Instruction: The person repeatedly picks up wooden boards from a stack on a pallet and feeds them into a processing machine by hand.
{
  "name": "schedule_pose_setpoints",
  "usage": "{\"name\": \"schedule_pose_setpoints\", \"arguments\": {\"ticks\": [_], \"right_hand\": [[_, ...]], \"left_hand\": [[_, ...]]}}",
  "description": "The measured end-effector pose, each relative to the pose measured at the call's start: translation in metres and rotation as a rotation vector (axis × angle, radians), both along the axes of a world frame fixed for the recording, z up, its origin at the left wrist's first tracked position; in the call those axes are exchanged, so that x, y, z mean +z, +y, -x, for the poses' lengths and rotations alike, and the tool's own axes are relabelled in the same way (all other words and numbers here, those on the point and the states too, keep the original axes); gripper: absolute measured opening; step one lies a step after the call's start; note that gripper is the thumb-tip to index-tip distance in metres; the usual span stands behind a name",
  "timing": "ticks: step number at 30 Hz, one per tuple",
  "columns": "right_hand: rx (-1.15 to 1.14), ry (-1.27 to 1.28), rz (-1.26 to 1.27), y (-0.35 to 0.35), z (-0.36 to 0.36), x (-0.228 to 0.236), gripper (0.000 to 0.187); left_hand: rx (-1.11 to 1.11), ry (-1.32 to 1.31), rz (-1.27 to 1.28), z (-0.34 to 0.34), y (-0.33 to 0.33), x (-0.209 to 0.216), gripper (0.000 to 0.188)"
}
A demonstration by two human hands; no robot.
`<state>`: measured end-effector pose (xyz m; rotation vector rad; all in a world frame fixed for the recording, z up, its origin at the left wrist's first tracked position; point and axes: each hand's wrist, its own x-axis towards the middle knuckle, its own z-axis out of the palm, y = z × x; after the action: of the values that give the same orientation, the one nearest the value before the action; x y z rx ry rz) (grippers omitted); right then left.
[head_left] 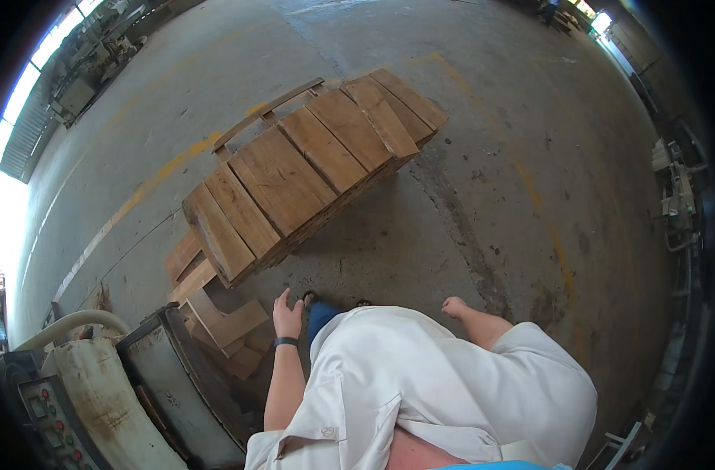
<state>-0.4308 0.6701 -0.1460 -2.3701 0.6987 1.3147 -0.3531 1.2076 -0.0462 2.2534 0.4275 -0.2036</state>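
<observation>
My left hand (288, 315), with a dark band on its wrist, hangs in the air with fingers spread and nothing in them. It is nearest to the loose wooden offcuts (226, 319) lying by the machine. My right hand (454, 307) hangs out to the right of my body, its fingers curled in, and no object shows in it. Ahead of me stands a long stack of brown wooden boards (283, 172), laid side by side in layers. Neither hand touches the boards.
A worn machine (111, 392) with a button panel (56, 427) and a pale hose (79, 319) stands close on my left. A wooden rail (267, 110) runs behind the stack. Yellow lines (530, 184) mark the concrete floor. More equipment (675, 192) lines the far right.
</observation>
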Motion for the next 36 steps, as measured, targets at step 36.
{"name": "schedule_pose_setpoints", "arguments": {"ticks": [36], "right_hand": [[0.069, -0.448, -0.006, 0.214, -0.582, -0.127, 0.088]], "left_hand": [[0.401, 0.505, 0.016, -0.376, -0.020, -0.249, 0.100]]}}
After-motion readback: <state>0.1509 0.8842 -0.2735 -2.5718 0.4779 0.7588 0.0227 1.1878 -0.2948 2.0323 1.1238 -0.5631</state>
